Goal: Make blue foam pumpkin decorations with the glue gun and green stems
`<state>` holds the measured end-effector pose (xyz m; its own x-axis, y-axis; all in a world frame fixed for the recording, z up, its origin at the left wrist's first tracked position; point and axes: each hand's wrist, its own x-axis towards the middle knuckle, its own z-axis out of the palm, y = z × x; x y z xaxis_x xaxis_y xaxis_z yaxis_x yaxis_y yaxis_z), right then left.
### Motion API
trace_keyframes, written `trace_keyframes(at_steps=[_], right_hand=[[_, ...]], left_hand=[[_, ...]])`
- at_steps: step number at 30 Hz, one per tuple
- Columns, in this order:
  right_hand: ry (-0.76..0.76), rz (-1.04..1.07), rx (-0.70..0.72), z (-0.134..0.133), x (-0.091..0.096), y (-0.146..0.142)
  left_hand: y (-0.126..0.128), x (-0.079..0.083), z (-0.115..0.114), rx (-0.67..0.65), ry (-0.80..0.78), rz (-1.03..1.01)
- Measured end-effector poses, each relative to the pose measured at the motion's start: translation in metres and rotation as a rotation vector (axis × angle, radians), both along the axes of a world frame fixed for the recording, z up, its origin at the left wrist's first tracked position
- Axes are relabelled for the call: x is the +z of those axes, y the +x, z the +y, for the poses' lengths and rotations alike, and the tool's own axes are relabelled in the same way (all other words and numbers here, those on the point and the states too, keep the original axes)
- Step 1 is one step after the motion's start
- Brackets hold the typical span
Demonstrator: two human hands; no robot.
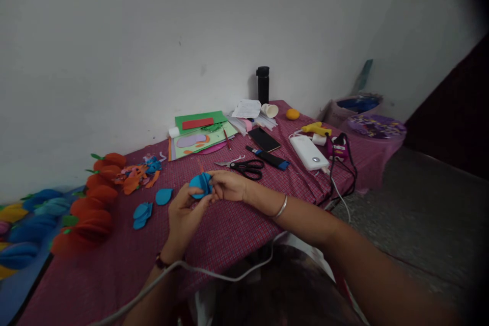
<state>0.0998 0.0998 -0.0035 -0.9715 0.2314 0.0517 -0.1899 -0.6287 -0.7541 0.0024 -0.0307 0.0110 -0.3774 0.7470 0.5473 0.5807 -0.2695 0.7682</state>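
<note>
Both my hands meet over the middle of the table with the red checked cloth [237, 224]. My left hand [182, 216] and my right hand [228, 185] pinch a blue folded paper shape [200, 184] between their fingers. A thin red stick [200, 167] pokes up behind the shape. Loose blue paper pieces [143, 213] and one more blue piece [164, 196] lie left of my hands. Black-handled scissors [246, 166] lie just beyond my right hand.
Orange paper fruits [95, 198] and blue ones [34, 214] line the left side. Coloured sheets [200, 135], a phone [264, 139], a white power bank [308, 152], a yellow glue gun [316, 129], a black flask [263, 84] and a cup [269, 110] sit further back. A white cable [214, 274] crosses my left wrist.
</note>
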Motion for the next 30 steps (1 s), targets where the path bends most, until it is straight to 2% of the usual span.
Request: trace_keyframes(at_steps=[8,14,23,26,30], right_hand=[[-0.027,0.017,0.008,0.0,-0.001,-0.001],[-0.027,0.002,0.003,-0.001,0.0,-0.001],[0.006,-0.003,-0.018,0.0,-0.005,-0.001],[0.083,-0.023,-0.092,-0.001,-0.005,-0.002],[0.252,-0.08,-0.261,-0.005,-0.003,-0.003]], left_hand=[[0.004,0.008,0.001,-0.077,0.026,-0.093],[0.005,0.008,0.0,-0.102,0.05,-0.049],[0.001,0.008,0.001,-0.126,-0.053,-0.266],[-0.004,0.006,0.002,-0.075,-0.076,-0.224],[-0.01,0.0,0.005,0.014,-0.137,-0.162]])
